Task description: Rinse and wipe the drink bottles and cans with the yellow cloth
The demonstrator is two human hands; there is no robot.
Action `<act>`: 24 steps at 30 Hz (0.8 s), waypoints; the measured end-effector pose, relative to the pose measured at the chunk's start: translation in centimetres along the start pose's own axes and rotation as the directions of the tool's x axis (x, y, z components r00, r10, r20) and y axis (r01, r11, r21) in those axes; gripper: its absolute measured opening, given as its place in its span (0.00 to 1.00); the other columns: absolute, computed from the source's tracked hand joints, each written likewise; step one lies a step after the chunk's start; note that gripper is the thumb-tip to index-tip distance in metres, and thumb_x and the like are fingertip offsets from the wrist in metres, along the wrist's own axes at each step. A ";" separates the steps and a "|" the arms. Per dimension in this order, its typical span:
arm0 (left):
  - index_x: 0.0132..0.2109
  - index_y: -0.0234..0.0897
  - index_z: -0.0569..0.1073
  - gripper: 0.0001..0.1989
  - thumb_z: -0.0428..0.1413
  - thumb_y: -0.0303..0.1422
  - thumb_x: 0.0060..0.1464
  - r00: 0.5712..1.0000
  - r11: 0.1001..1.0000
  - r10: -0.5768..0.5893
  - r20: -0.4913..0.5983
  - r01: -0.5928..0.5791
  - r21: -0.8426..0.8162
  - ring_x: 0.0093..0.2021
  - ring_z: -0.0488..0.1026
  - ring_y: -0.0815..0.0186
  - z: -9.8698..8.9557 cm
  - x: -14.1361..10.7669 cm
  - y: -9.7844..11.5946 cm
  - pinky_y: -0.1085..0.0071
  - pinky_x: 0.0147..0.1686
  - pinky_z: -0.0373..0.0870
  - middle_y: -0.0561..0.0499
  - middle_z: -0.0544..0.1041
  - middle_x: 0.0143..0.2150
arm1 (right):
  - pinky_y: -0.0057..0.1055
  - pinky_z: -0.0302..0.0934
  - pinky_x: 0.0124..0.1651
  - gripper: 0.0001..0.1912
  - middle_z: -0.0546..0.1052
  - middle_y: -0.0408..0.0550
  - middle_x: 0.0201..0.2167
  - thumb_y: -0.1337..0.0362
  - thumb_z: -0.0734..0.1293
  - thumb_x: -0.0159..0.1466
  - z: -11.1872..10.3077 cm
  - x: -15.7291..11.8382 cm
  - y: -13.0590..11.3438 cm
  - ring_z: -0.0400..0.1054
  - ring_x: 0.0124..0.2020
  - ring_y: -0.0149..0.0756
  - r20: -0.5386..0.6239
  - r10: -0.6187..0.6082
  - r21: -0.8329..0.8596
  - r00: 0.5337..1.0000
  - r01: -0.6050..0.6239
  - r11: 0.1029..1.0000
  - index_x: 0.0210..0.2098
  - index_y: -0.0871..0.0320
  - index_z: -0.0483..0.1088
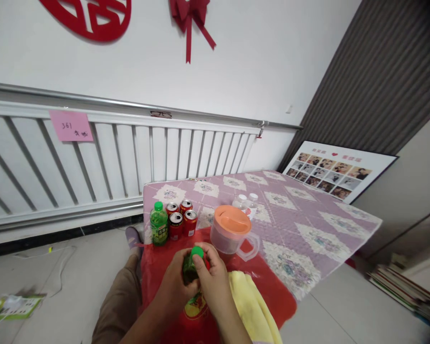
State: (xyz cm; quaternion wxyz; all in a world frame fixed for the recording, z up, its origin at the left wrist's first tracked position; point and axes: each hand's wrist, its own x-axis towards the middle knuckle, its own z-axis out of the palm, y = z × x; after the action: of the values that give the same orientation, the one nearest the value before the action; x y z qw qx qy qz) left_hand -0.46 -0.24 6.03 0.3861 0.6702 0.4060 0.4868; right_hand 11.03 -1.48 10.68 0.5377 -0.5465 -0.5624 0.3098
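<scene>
Both my hands are around a green-capped bottle (190,271) over the red plastic sheet (268,291). My left hand (177,274) is wrapped round the bottle's body. The fingers of my right hand (211,270) close about its neck and the green cap (197,252); whether the cap is loose I cannot tell. Beyond them stand a full green drink bottle (159,227) and several red cans (182,222) in a cluster. Just past my right hand sits a clear pitcher (232,229) with an orange lid. A yellow cloth (252,306) lies beside my right forearm.
Two small clear bottles with white caps (246,200) stand behind the pitcher. A purple flowered cloth (329,243) covers the table, against a white radiator (165,153). At the far right a framed photo board (329,172) leans by the wall. Books (404,291) are stacked low at right.
</scene>
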 end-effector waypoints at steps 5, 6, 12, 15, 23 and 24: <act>0.52 0.35 0.66 0.26 0.54 0.23 0.42 1.000 1.000 -0.009 -0.013 0.009 0.026 0.50 0.73 0.57 0.0 0.1 0.1 0.57 0.51 0.69 0.42 0.74 0.50 | 0.34 0.62 0.50 0.13 0.76 0.49 0.43 0.60 0.63 0.59 0.3 -0.3 0.0 0.70 0.45 0.40 -0.034 -0.015 -0.014 0.999 0.015 1.000 0.42 0.56 0.71; 0.52 0.35 0.66 0.26 0.54 0.23 0.42 1.000 1.000 -0.012 -0.013 0.012 0.024 0.51 0.73 0.57 0.0 0.1 0.1 0.57 0.52 0.69 0.41 0.74 0.51 | 0.34 0.62 0.50 0.13 0.76 0.49 0.43 0.60 0.63 0.60 0.3 -0.3 0.0 0.70 0.45 0.40 -0.034 -0.013 -0.014 0.999 0.013 1.000 0.43 0.56 0.71; 0.52 0.35 0.66 0.28 0.54 0.24 0.40 1.000 1.000 -0.023 -0.019 0.023 -0.005 0.53 0.72 0.56 0.1 -0.1 -0.1 0.55 0.54 0.67 0.41 0.73 0.52 | 0.32 0.63 0.48 0.13 0.77 0.48 0.40 0.61 0.63 0.60 0.3 -0.6 -0.2 0.71 0.43 0.39 -0.027 0.026 0.017 0.999 -0.026 1.000 0.43 0.56 0.71; 0.52 0.35 0.67 0.26 0.55 0.25 0.41 0.999 0.999 -0.024 -0.042 0.022 -0.027 0.52 0.72 0.55 0.3 -0.2 -0.3 0.55 0.54 0.68 0.41 0.74 0.52 | 0.32 0.63 0.49 0.13 0.77 0.47 0.41 0.62 0.63 0.60 0.3 -0.8 -0.2 0.71 0.44 0.38 -0.024 0.027 0.031 0.999 -0.026 0.999 0.43 0.56 0.71; 0.52 0.36 0.67 0.25 0.57 0.30 0.43 0.998 0.999 -0.036 -0.052 0.037 0.013 0.53 0.73 0.55 0.2 -0.3 -1.3 0.56 0.54 0.70 0.41 0.74 0.52 | 0.32 0.63 0.51 0.13 0.77 0.47 0.44 0.63 0.64 0.61 0.4 -1.1 0.0 0.71 0.46 0.37 -0.043 0.006 0.030 0.999 -0.005 1.000 0.45 0.54 0.71; 0.52 0.35 0.67 0.25 0.57 0.30 0.43 0.998 0.999 -0.042 -0.052 0.043 0.017 0.53 0.73 0.55 0.2 -0.3 -1.4 0.56 0.54 0.70 0.41 0.74 0.52 | 0.32 0.63 0.51 0.13 0.77 0.47 0.44 0.64 0.64 0.61 0.4 -1.1 0.0 0.71 0.46 0.37 -0.043 0.007 0.035 0.999 -0.005 0.999 0.45 0.54 0.71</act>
State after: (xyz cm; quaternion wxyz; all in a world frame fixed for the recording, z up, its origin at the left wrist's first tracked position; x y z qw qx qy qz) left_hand -0.53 -0.05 4.62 0.3796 0.6520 0.4344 0.4920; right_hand 10.44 -2.47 10.31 0.5583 -0.5451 -0.5436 0.3094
